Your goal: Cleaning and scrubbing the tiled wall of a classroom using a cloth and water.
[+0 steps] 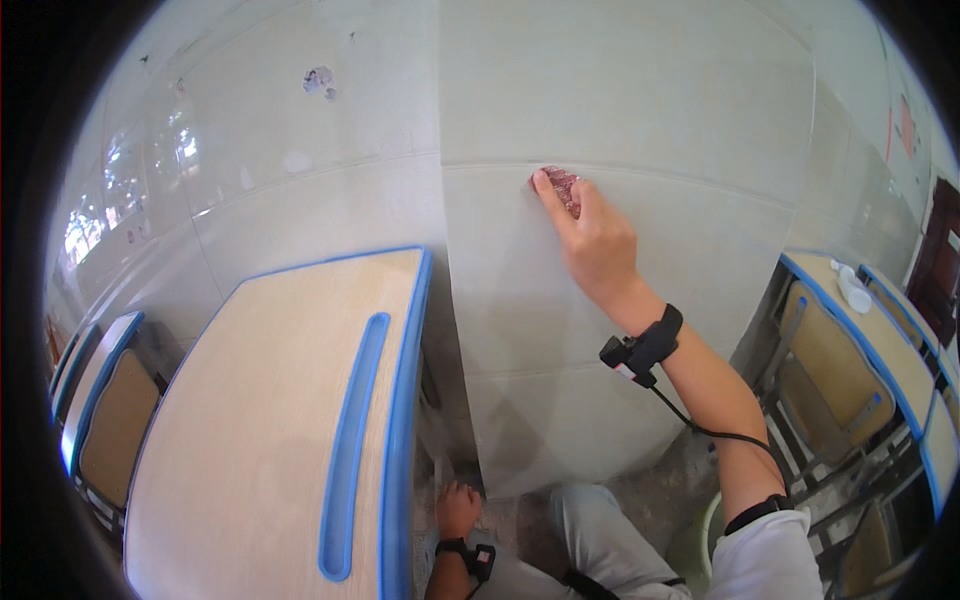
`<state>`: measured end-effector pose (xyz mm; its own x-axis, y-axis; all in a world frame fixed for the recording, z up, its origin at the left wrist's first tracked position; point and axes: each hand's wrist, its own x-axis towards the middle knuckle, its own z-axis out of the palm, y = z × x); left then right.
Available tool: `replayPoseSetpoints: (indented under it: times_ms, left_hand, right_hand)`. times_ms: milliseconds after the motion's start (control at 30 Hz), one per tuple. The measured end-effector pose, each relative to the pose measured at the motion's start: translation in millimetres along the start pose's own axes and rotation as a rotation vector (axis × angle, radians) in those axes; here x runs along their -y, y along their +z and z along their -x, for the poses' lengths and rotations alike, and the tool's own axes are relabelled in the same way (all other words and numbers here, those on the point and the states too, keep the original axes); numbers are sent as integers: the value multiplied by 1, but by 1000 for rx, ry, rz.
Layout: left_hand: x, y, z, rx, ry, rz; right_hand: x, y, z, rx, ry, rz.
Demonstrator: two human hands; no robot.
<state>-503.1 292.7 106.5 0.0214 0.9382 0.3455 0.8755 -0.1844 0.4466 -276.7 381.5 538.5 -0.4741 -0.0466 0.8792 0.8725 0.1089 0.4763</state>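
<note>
My right hand (600,240) is raised in front of me, its fingers closed on a red and white scrubbing pad or cloth (561,189). The pad lies against the tiled wall (630,97), just under a horizontal joint between tiles. Low down, beside the desk's right edge and near my knees, is my left hand (458,508); its fingers look loosely bent, and nothing shows in it. Both wrists wear black straps with small devices, and a cable runs up the right arm.
A wood-topped desk (247,405) with blue edging and a pen groove stands at the left. At the right are chairs (836,367) and desks, one bearing a white bottle (855,291). A pale green bucket (709,525) is on the floor by my right side.
</note>
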Motion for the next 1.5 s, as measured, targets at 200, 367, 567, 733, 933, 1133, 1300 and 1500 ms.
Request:
replayPoseSetpoints:
  times_ms: [200,367,567,733,933,1133,1300,1500]
  left_hand:
    - [7,5,1,-26,64,-79]
    - [-4,-3,2,22,47,-4]
    - [-10,3,-4,-56,80,-55]
    - [-8,2,-1,-74,109,-26]
    - [-11,2,-1,-87,101,0]
    - [-15,9,-3,-68,142,-47]
    - [-8,10,1,-56,189,-102]
    - [-19,-5,1,48,128,32]
  right_hand:
    - [-4,11,19,-56,2,55]
    - [5,-2,11,-27,18,72]
    - [-2,7,7,-33,-91,146]
    - [5,4,22,-21,-44,132]
    - [7,8,34,3,-26,128]
    - [12,11,-1,-27,-15,56]
    - [15,12,24,-68,6,67]
    - [10,-3,30,26,24,20]
